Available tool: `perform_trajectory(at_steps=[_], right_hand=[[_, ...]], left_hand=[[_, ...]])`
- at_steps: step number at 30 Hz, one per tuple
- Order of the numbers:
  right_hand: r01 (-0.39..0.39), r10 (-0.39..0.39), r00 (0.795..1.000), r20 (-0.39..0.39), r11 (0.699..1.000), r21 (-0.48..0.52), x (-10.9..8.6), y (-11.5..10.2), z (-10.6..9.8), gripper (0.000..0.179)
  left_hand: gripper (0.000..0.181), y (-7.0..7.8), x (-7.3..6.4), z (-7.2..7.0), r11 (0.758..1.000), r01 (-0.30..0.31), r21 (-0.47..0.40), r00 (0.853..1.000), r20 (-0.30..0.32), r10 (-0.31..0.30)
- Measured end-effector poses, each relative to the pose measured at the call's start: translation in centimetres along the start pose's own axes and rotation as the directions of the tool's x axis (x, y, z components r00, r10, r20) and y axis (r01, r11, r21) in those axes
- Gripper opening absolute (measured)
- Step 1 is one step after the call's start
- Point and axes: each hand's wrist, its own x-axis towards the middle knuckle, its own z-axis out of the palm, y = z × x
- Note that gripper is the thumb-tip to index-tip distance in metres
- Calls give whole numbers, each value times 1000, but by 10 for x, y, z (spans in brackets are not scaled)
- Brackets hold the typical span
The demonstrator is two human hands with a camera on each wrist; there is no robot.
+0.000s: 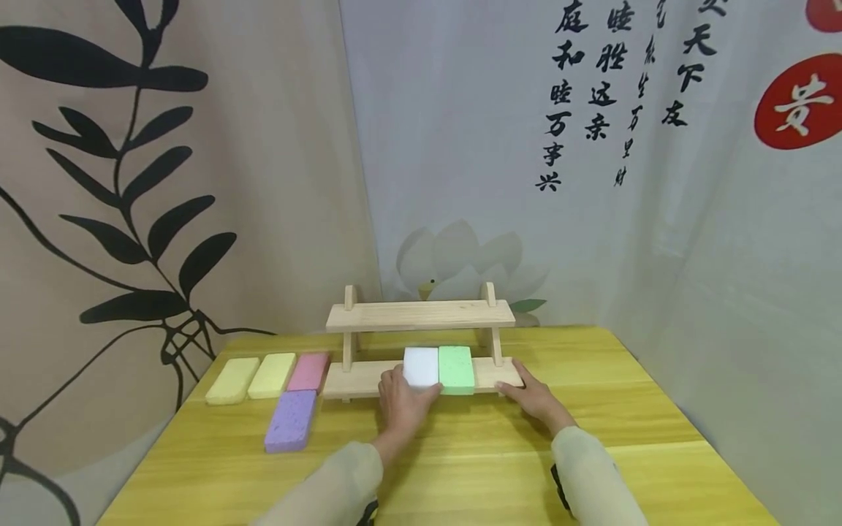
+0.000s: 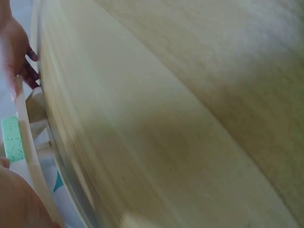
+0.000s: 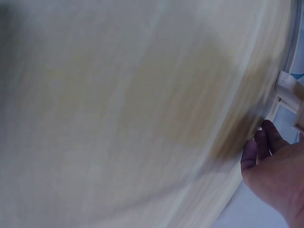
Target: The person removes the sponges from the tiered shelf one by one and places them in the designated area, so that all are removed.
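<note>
My left hand [image 1: 403,403] grips the white sponge [image 1: 421,367] on the lower board of a small two-tier wooden rack [image 1: 421,314], fingers at its left side and thumb along its lower front. Right beside it, a green sponge [image 1: 456,369] stands on the same board, its pitted face showing. At the board's right end, my right hand [image 1: 534,398] holds the wood, thumb at the front edge and fingers around the end. The left wrist view shows the green sponge [image 2: 13,138] between both hands; in the right wrist view, the right hand [image 3: 275,171] has bent fingers.
Left of the rack, two yellow sponges [image 1: 233,380] and a pink sponge [image 1: 308,372] lie in a row on the wooden table [image 1: 487,467]. A purple sponge [image 1: 291,421] lies in front of the pink one. Behind the table hangs a printed curtain [image 1: 296,183].
</note>
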Motion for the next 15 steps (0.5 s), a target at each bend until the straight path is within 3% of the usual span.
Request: perform_trajectory(at_steps=[15], right_hand=[[13, -12, 1000, 25, 1000, -18, 4, 3, -1, 92]], left_hand=[[85, -1, 2, -12, 999, 5, -47, 1000, 7, -5]])
